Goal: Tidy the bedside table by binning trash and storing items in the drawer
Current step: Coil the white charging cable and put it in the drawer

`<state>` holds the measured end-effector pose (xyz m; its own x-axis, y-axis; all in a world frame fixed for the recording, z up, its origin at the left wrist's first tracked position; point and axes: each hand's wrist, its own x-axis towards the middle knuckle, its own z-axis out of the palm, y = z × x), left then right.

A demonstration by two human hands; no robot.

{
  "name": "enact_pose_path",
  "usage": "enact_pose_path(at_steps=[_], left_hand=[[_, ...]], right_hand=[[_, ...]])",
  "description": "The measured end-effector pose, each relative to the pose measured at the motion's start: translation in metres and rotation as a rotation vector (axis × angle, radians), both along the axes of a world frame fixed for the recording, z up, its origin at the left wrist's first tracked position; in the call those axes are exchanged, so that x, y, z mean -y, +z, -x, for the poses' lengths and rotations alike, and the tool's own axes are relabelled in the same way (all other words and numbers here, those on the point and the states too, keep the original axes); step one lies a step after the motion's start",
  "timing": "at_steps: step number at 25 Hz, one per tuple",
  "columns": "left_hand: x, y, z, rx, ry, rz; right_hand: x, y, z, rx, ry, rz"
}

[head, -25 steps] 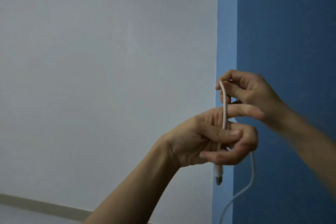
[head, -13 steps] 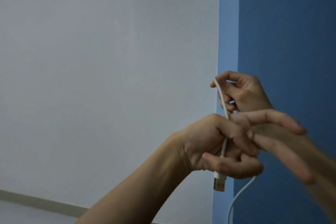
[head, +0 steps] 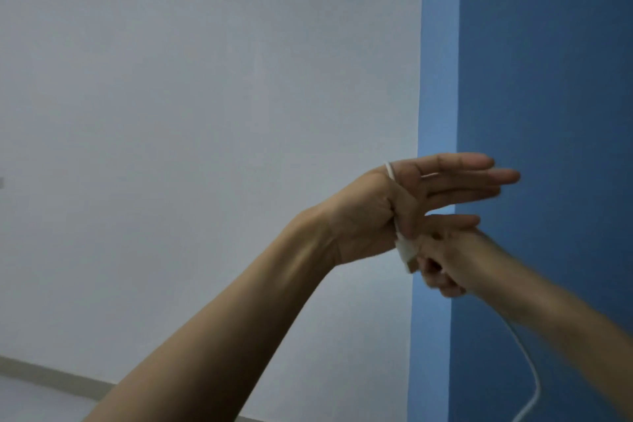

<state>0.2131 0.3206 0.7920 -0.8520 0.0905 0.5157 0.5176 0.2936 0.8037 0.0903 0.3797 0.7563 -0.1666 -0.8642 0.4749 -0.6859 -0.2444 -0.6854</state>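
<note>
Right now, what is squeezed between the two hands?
In the head view, the white cable's plug sits between the left hand and right hand.

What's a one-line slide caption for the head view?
Left hand held flat, white cable looped over it, while the right hand works the cable just below, against a grey and blue wall.
</note>
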Motion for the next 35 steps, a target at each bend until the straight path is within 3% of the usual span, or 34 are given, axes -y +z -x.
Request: enact_pose_path(at_steps=[4,9,18,22,28,32,35], left_hand=[[0.014,0.0,-0.006,-0.001,0.207,0.079],[0.019,-0.007,-0.002,0.093,0.277,0.158],[-0.005,-0.031,0.007,0.256,-0.101,0.008],[-0.01,-0.029,0.006,0.265,-0.065,0.028],[-0.03,-0.017,0.003,0.378,-0.108,0.002],[-0.028,-0.013,0.003,0.361,-0.096,0.04],[-0.022,-0.014,0.005,0.29,-0.122,0.073]], right_hand=[[-0.027,-0.013,-0.015,-0.147,0.041,-0.098],[-0.057,-0.005,-0.023,-0.755,-0.077,0.157],[-0.069,0.044,0.001,-1.168,-0.22,0.79],[-0.05,0.045,0.016,-1.02,-0.129,0.863],[-0.024,0.024,0.027,-0.348,-0.052,0.91],[-0.024,0.023,0.02,-0.276,-0.073,0.912],[-0.023,0.025,0.013,-0.111,-0.007,0.771]])
